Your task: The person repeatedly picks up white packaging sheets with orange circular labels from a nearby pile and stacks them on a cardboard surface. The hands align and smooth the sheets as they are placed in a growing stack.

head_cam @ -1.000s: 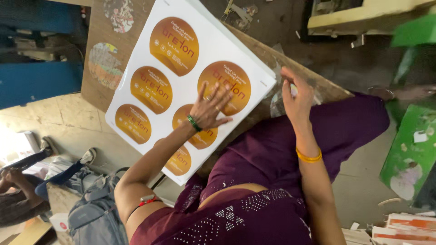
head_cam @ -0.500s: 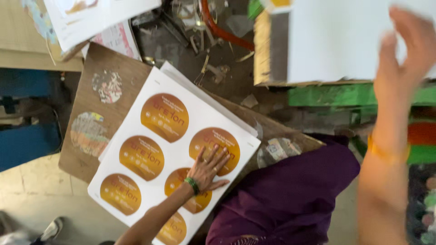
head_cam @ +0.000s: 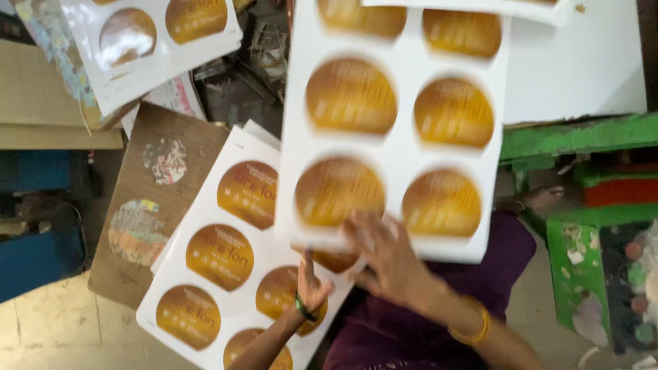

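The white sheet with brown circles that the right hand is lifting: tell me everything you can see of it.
The lifted sheet is a white, thin, card-like sheet printed with round golden-brown labels in two columns; four show fully, two more are cut off at the top. It is motion-blurred, so the print is unreadable. It hangs in the air, slightly tilted, above a similar sheet on the lower stack. The right hand grips its lower edge, fingers spread over the front. The left hand presses on the lower stack, not on this sheet.

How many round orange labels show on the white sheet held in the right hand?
6. On the sheet: two cut off at top, two in the middle, two at bottom above the right hand. More may lie outside the frame.
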